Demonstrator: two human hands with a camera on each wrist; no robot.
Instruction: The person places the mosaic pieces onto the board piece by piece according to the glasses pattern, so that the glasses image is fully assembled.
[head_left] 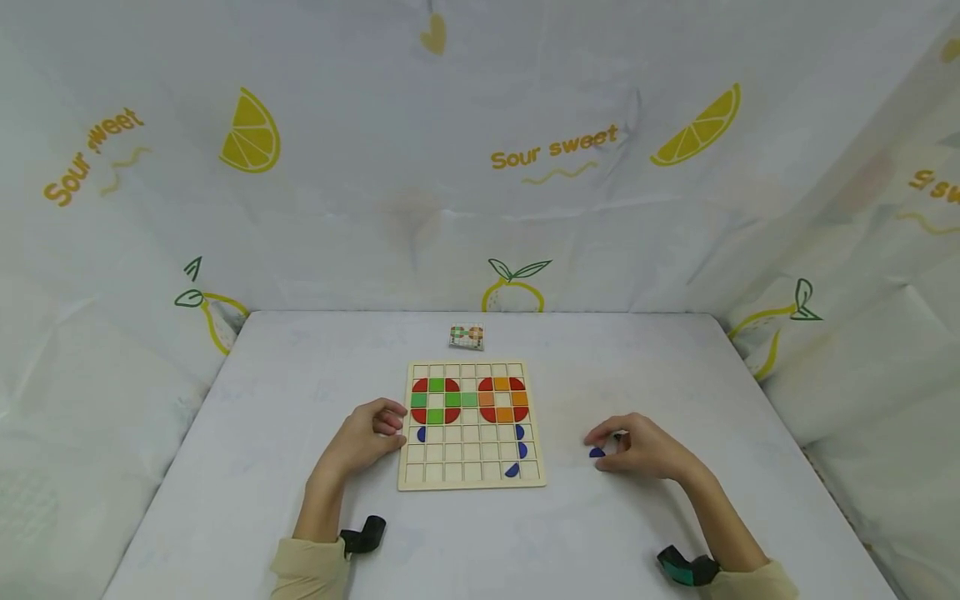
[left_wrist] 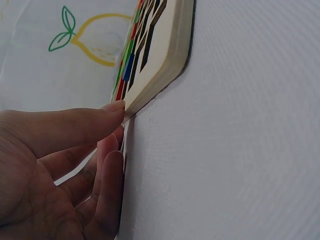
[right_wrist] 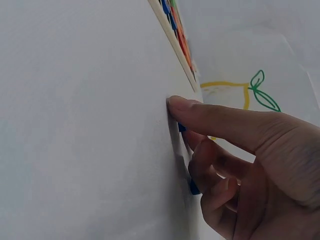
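A wooden grid board (head_left: pixel 472 483) lies on the table, with red, green and orange pieces forming two rings joined by a light green square (head_left: pixel 469 400). Blue half-circle pieces sit lower on it, one at left (head_left: pixel 422 434) and several at right, such as this blue half-circle (head_left: pixel 522 450). My left hand (head_left: pixel 365 435) rests at the board's left edge, its thumb (left_wrist: pixel 107 116) touching the rim, fingers loosely bent. Right of the board, my right hand (head_left: pixel 637 448) has thumb and index finger around a blue half-circle piece (head_left: pixel 597 452) at the tabletop. Another blue piece (right_wrist: pixel 194 187) shows beneath its fingers.
A small pattern card (head_left: pixel 467 337) showing a similar coloured design lies behind the board. White cloth with lemon prints (head_left: pixel 513 292) hangs behind and at both sides of the white table (head_left: pixel 315 350). Both wrists carry dark camera mounts (head_left: pixel 364 535).
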